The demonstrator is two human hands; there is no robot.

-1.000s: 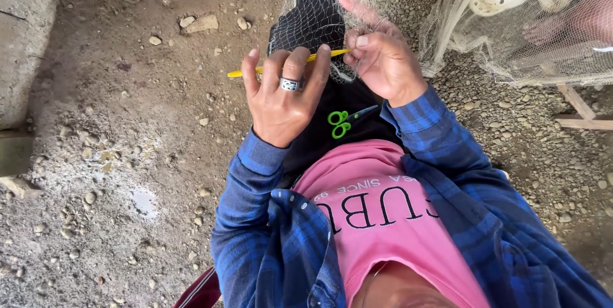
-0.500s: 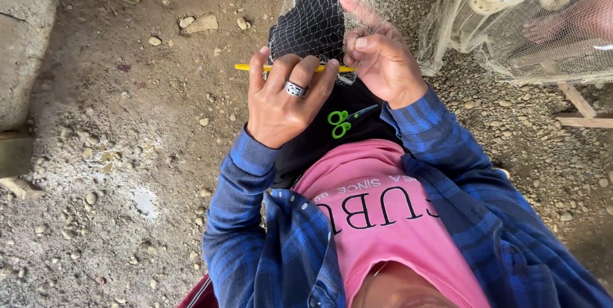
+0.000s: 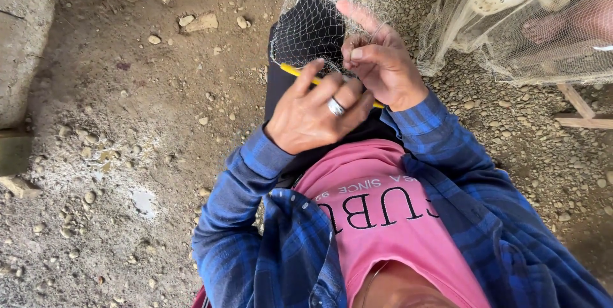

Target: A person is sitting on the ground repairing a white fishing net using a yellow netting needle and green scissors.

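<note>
From my remote seat I look down at the left hand (image 3: 316, 113), ringed, fingers curled about a yellow netting needle (image 3: 300, 75) that lies across the knee; the right hand (image 3: 380, 65) sits just beside it, thumb and fingers pinched shut on a strand of the fishing net (image 3: 306, 23), forefinger raised; the pale mesh is draped over the dark trouser knee (image 3: 319, 27) and runs up out of view; I judge the mending to be mid-stitch, with the needle at the mesh edge; how much of the net is finished I cannot tell; more netting (image 3: 511, 20) is heaped to the right over a wooden frame (image 3: 578, 107); gravel ground (image 3: 128, 123) lies all about.
</note>
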